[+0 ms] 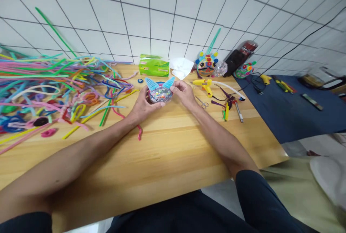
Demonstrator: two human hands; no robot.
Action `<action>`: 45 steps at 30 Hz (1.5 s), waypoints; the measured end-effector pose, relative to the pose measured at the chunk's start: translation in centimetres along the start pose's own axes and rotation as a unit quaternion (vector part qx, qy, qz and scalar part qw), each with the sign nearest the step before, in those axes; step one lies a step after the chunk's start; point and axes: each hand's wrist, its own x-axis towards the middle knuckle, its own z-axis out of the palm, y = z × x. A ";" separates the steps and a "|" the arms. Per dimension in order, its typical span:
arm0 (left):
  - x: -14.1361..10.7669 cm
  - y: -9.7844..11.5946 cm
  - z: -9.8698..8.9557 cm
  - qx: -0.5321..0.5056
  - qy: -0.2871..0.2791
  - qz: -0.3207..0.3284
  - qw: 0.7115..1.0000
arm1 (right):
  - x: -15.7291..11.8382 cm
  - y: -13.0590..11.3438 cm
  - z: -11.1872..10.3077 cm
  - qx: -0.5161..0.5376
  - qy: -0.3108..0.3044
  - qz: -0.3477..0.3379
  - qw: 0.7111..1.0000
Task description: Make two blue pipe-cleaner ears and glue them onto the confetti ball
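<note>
Between my hands is a small clear round container with colourful bits inside. Two light blue ears, apparently of pipe cleaner, stand up from its far side. My left hand wraps around the container's left side, thumb along the near edge. With thumb and fingers, my right hand pinches the right ear near its outer edge. A dark blue button lies just beyond my left hand. The underside of the container is hidden.
A large heap of pipe cleaners covers the left. Behind stand a green tissue pack and a decorated figure. Rightward lie a yellow glue gun, scissors and a marker. A cable runs along the right wall.
</note>
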 end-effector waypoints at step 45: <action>6.9 6.6 -1.5 0.040 -0.174 -0.039 0.983 | -0.2 -0.5 0.3 -0.009 -0.009 -0.038 0.999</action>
